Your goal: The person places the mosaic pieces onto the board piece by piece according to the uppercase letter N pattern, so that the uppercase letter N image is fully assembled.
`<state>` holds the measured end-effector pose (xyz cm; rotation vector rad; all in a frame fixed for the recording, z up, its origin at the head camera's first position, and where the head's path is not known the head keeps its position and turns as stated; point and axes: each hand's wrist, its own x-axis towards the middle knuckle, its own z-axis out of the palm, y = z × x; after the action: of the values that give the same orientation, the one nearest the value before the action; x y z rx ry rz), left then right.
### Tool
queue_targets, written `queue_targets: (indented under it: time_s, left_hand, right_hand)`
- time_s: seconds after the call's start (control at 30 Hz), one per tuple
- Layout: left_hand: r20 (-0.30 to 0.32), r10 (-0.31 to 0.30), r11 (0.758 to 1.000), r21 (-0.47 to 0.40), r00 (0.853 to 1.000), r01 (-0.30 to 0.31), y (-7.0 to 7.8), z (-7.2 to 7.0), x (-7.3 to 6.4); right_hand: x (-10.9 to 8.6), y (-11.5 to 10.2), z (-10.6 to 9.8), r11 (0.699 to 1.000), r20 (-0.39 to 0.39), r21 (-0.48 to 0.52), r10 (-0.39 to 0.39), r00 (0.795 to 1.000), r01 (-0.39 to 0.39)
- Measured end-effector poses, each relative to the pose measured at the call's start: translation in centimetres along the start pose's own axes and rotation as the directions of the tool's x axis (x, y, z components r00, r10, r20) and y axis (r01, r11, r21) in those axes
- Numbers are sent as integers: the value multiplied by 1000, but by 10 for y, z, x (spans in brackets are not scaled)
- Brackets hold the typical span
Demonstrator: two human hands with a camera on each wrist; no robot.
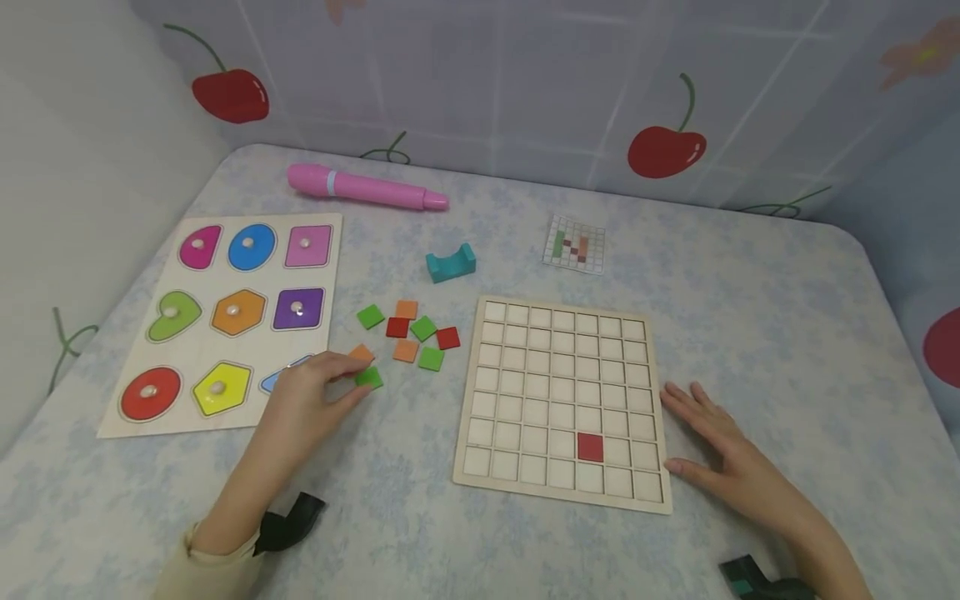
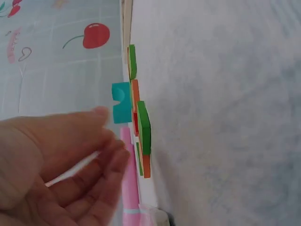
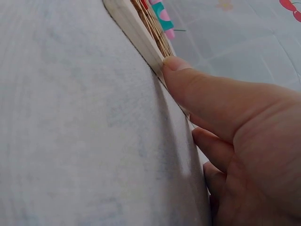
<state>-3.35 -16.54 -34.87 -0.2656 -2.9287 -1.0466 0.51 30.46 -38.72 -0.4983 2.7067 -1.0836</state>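
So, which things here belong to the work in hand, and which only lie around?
In use: left hand, green tile, loose tiles, grid board, placed red tile, right hand, pattern card.
Lying about: shape puzzle, pink pen, teal block.

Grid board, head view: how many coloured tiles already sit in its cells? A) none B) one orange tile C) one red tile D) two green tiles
C: the grid board holds a single red tile in a cell near its lower right; every other cell is bare wood, and the remaining tiles lie loose on the table.
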Motion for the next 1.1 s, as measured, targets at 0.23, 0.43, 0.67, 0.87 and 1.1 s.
queue_targets:
  time_s: [0.23, 0.43, 0.67, 0.87, 1.1]
  left_hand:
    - [57, -19, 999, 26, 998, 18, -12, 5, 5]
    - [69, -26, 1000, 6, 997, 26, -11, 11, 10]
    - [35, -1, 1000, -12, 999, 1, -13, 17, 8]
    - [5, 13, 1000, -17, 1000, -13, -16, 20, 7]
    - [-26, 58, 994, -92, 998, -60, -16, 21, 9]
  right_hand:
    - [-1, -1, -1, 1000, 9, -3, 25, 1000, -25]
    - [-2, -2, -2, 1000, 5, 0, 18, 1000, -18]
    - [0, -1, 0, 1000, 10, 3, 18, 1000, -18]
    - [-1, -3, 2, 1000, 4, -17, 20, 1000, -20]
    - [-1, -5, 0, 998, 12, -13, 54, 998, -54]
